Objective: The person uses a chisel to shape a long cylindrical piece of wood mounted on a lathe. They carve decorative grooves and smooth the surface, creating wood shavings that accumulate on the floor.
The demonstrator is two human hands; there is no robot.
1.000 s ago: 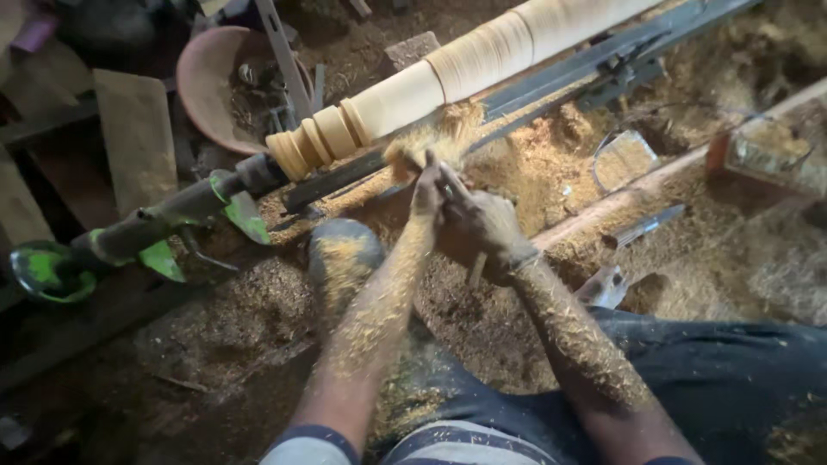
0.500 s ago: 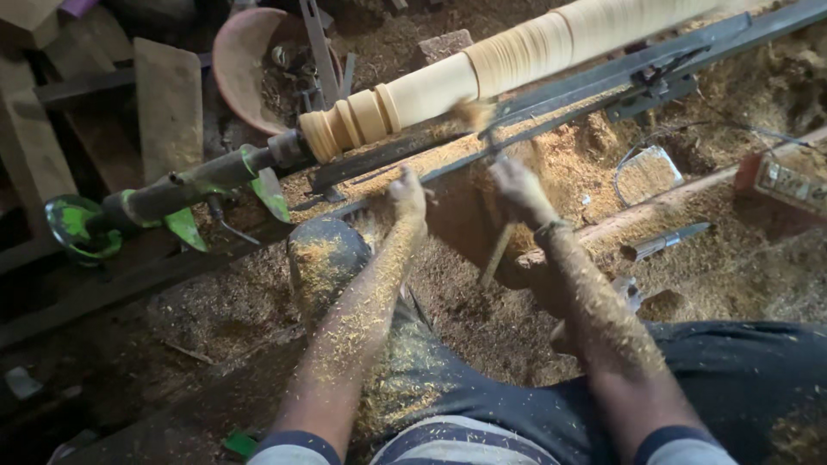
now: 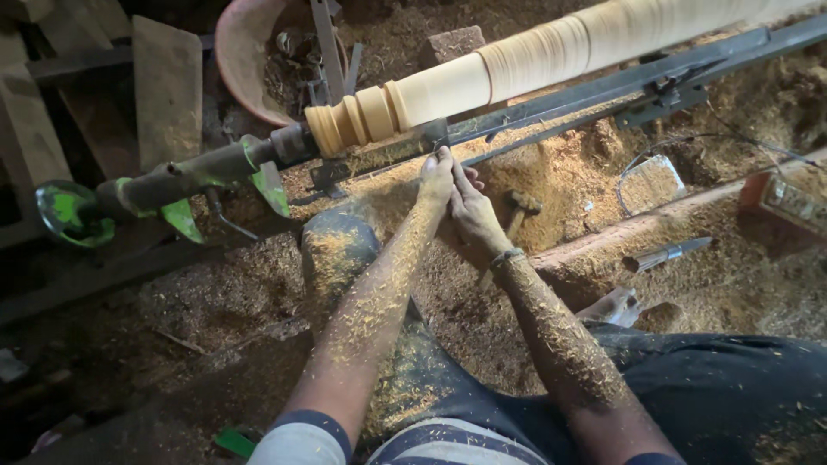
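Between cuts on the lathe, by the look of it. Left hand [image 3: 437,175] and right hand [image 3: 472,211] were pressed together, fingers curled at the metal tool rest [image 3: 405,145]; what they gripped, cannot tell. Turned wooden spindle [image 3: 482,73] lay just beyond fingertips. Next move likely needs a firm, steady grip against the rest.

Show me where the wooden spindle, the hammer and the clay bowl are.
wooden spindle [image 3: 448,89]: head view, smooth pale section.
hammer [image 3: 523,203]: head view, its head.
clay bowl [image 3: 237,60]: head view, left rim.

floor: sawdust [image 3: 241,293] everywhere | left: wooden planks [image 3: 168,86], clay bowl [image 3: 258,60] | light: dim, shadowed edges
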